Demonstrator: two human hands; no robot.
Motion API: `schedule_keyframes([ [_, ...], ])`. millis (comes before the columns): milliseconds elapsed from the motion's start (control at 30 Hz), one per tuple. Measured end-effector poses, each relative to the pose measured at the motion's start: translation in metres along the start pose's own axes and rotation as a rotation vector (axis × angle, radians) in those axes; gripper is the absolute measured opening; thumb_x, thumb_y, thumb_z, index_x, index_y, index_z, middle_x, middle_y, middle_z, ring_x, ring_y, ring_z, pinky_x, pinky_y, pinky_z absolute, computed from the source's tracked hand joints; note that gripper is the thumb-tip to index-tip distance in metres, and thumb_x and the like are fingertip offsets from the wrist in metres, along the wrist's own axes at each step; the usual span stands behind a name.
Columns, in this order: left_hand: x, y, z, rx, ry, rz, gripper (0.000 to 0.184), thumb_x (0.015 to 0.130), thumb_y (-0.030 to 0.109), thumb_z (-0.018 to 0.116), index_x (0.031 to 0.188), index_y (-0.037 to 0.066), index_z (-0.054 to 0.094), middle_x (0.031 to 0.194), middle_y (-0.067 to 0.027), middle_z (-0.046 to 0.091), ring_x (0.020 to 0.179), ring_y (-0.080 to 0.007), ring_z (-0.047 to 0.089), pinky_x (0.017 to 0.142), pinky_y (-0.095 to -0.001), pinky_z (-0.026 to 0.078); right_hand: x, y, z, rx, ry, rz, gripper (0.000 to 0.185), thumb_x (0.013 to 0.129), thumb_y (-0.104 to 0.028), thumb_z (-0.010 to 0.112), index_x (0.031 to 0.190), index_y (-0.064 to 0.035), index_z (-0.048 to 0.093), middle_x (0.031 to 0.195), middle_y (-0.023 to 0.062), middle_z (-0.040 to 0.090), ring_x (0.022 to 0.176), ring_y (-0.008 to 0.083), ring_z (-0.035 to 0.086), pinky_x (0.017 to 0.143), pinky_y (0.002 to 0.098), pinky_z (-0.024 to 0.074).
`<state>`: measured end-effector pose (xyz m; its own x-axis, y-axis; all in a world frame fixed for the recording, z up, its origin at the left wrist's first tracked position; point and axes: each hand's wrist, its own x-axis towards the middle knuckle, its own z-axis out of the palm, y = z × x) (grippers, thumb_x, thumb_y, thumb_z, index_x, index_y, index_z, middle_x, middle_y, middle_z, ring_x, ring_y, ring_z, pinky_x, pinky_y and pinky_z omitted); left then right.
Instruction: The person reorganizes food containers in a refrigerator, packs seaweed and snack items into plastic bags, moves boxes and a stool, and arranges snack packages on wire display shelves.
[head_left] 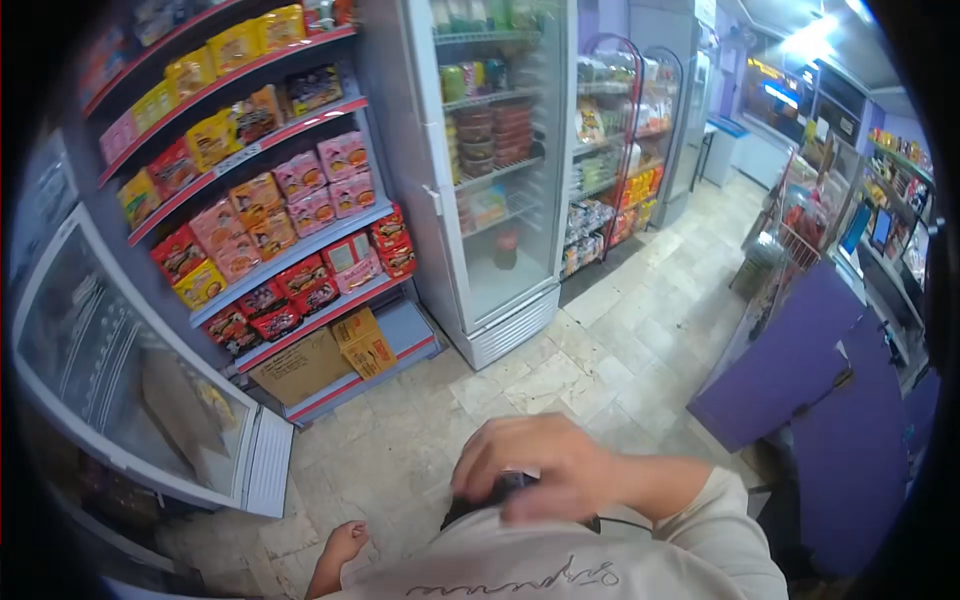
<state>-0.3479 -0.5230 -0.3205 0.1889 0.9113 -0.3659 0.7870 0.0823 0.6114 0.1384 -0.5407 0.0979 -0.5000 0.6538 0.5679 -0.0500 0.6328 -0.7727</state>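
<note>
My right hand (540, 465) is raised in front of my chest, its fingers bent downward and the thumb partly blurred. Between the thumb and fingers a small dark object (515, 482) with a light edge shows; most of it is hidden and I cannot make out its kind. My left hand (346, 541) hangs low at my left side with the fingers curled in, and nothing shows in it. Below both hands is my light shirt (520, 560) with dark script lettering.
Shelves of packaged noodles (275, 235) stand ahead on the left, with a cardboard box (365, 345) on the bottom shelf. A tall glass-door fridge (500, 180) is beside them. Another glass-door cooler (150, 370) is at the far left. Purple panels (780, 360) flank the tiled floor (640, 310).
</note>
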Motion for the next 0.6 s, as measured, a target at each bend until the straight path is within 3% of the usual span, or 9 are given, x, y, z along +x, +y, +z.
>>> schedule_keyframes([
  [133, 0.118, 0.011, -0.019, -0.006, 0.030, 0.052, 0.035, 0.081, 0.018, 0.068, 0.112, 0.002, 0.065, 0.095, -0.0132, 0.070, 0.086, -0.0202, 0.068, 0.079, -0.0308, 0.053, 0.039, 0.008, -0.065, -0.008, 0.062, -0.385, 0.047, 0.091, -0.046, 0.061, 0.082, 0.0006, 0.062, 0.097, 0.0135, 0.067, 0.086, 0.0318, 0.066, 0.075, 0.0370, 0.0530],
  [167, 0.159, -0.003, -0.019, -0.100, 0.044, 0.122, 0.035, 0.081, 0.018, 0.068, 0.111, 0.001, 0.065, 0.096, -0.0134, 0.070, 0.086, -0.0200, 0.068, 0.079, -0.0307, 0.053, 0.043, 0.007, -0.083, -0.077, 0.140, -0.394, 0.040, 0.088, -0.043, 0.067, 0.090, -0.0039, 0.059, 0.090, 0.0075, 0.065, 0.079, 0.0272, 0.064, 0.066, 0.0366, 0.0511],
  [267, 0.268, 0.103, -0.048, 0.054, 0.001, 0.140, 0.035, 0.083, 0.019, 0.067, 0.111, -0.001, 0.064, 0.097, -0.0154, 0.069, 0.087, -0.0219, 0.068, 0.080, -0.0326, 0.053, 0.040, 0.045, -0.135, -0.202, 0.263, -0.375, 0.040, 0.089, -0.043, 0.066, 0.089, -0.0043, 0.059, 0.087, 0.0087, 0.066, 0.070, 0.0283, 0.064, 0.060, 0.0343, 0.0519],
  [300, 0.299, 0.137, -0.055, 0.066, -0.006, 0.153, 0.035, 0.083, 0.019, 0.067, 0.111, -0.001, 0.064, 0.097, -0.0154, 0.069, 0.087, -0.0219, 0.068, 0.080, -0.0326, 0.053, 0.016, 0.075, -0.149, -0.234, 0.270, -0.296, 0.045, 0.090, -0.044, 0.064, 0.078, -0.0010, 0.061, 0.094, 0.0143, 0.068, 0.081, 0.0316, 0.066, 0.070, 0.0365, 0.0531],
  [367, 0.361, 0.229, -0.065, 0.209, -0.095, 0.246, 0.035, 0.083, 0.021, 0.067, 0.113, 0.001, 0.064, 0.099, -0.0154, 0.069, 0.089, -0.0234, 0.068, 0.082, -0.0339, 0.053, -0.014, 0.093, -0.197, -0.379, 0.515, 0.043, 0.037, 0.089, -0.036, 0.067, 0.076, -0.0023, 0.060, 0.089, 0.0141, 0.068, 0.080, 0.0296, 0.066, 0.069, 0.0337, 0.0524],
  [400, 0.393, 0.264, -0.062, 0.219, -0.104, 0.273, 0.035, 0.083, 0.021, 0.067, 0.113, 0.001, 0.064, 0.099, -0.0154, 0.069, 0.089, -0.0234, 0.068, 0.082, -0.0339, 0.053, -0.036, 0.110, -0.216, -0.481, 0.703, 0.256, 0.027, 0.087, -0.026, 0.070, 0.077, -0.0016, 0.061, 0.086, 0.0130, 0.068, 0.078, 0.0222, 0.066, 0.068, 0.0301, 0.0504],
  [467, 0.454, 0.329, -0.047, 0.255, -0.124, 0.435, 0.036, 0.084, 0.023, 0.066, 0.115, 0.004, 0.064, 0.102, -0.0154, 0.069, 0.091, -0.0246, 0.067, 0.083, -0.0347, 0.053, -0.092, 0.148, -0.237, -0.468, 1.019, 0.686, 0.023, 0.084, -0.020, 0.072, 0.076, -0.0004, 0.060, 0.082, 0.0097, 0.068, 0.073, 0.0149, 0.063, 0.065, 0.0281, 0.0482],
  [533, 0.501, 0.401, -0.024, 0.246, -0.143, 0.501, 0.036, 0.085, 0.024, 0.066, 0.115, 0.005, 0.064, 0.103, -0.0153, 0.068, 0.091, -0.0247, 0.067, 0.082, -0.0348, 0.053, -0.157, 0.184, -0.251, -0.515, 1.124, 1.035, 0.019, 0.082, -0.018, 0.075, 0.081, -0.0015, 0.066, 0.072, 0.0058, 0.065, 0.064, 0.0084, 0.057, 0.058, 0.0243, 0.0460],
  [600, 0.537, 0.446, 0.011, 0.227, -0.157, 0.543, 0.037, 0.085, 0.025, 0.066, 0.116, 0.006, 0.064, 0.104, -0.0153, 0.068, 0.092, -0.0249, 0.067, 0.082, -0.0350, 0.053, -0.196, 0.200, -0.271, -0.470, 1.179, 1.158, 0.021, 0.084, -0.020, 0.073, 0.080, -0.0003, 0.066, 0.068, 0.0047, 0.063, 0.062, 0.0076, 0.055, 0.056, 0.0241, 0.0451],
])
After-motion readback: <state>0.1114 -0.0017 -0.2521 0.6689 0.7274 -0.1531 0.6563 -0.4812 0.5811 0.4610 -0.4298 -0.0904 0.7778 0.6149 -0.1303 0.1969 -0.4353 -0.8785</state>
